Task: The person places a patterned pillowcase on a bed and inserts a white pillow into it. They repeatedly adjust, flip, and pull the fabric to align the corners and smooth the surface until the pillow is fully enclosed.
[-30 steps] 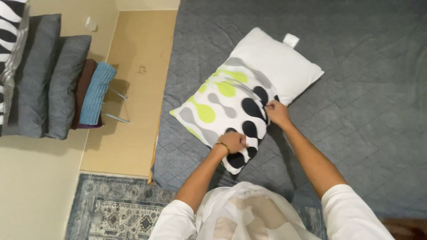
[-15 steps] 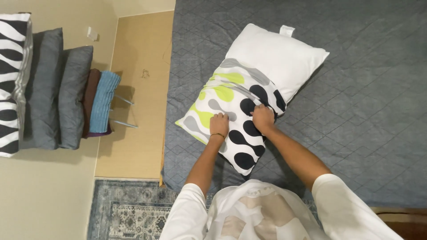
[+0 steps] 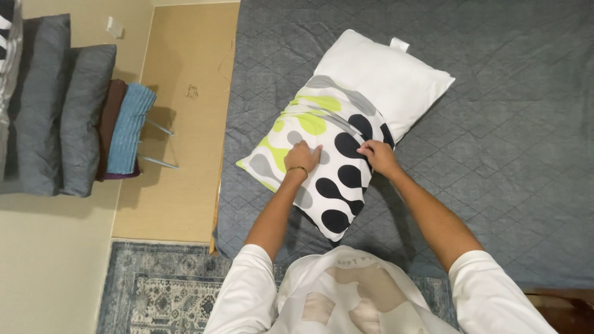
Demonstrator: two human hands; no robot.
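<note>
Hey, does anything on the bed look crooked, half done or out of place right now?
Yes. The patterned pillowcase covers only the near part of the white pillow; the far end sticks out bare. The pillow lies diagonally on the grey quilt. The fabric bunches at the case's open edge, where the left hand and right hand rest.

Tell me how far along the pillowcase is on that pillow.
About half done: the white pillowcase with black, grey and lime blobs covers the near half of the white pillow on the grey quilted bedspread. In hand: left hand and right hand grip the case near its bunched edge. Left: the bare far half.
</note>
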